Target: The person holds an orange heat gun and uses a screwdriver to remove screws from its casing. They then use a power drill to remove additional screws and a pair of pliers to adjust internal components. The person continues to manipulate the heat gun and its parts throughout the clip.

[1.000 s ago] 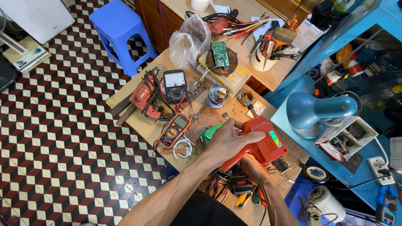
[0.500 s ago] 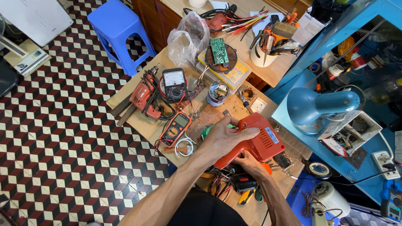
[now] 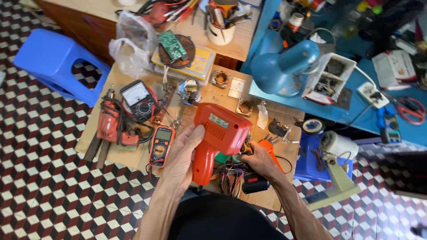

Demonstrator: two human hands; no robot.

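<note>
The left hand [image 3: 182, 155] is clamped on the red pistol-shaped tool [image 3: 218, 138]; the right hand [image 3: 259, 161] closes on its front end.

Even, soft daylight fills the room, bright enough that colours stay vivid. Shadows are faint and short under the clutter on the tabletop [image 3: 133, 153]. A pale sheen sits on the clear plastic bag [image 3: 133, 42]. The centre is sharp; towards the edges the tiled floor [image 3: 40, 186] bends and softens, and the right corner goes blurry.
</note>
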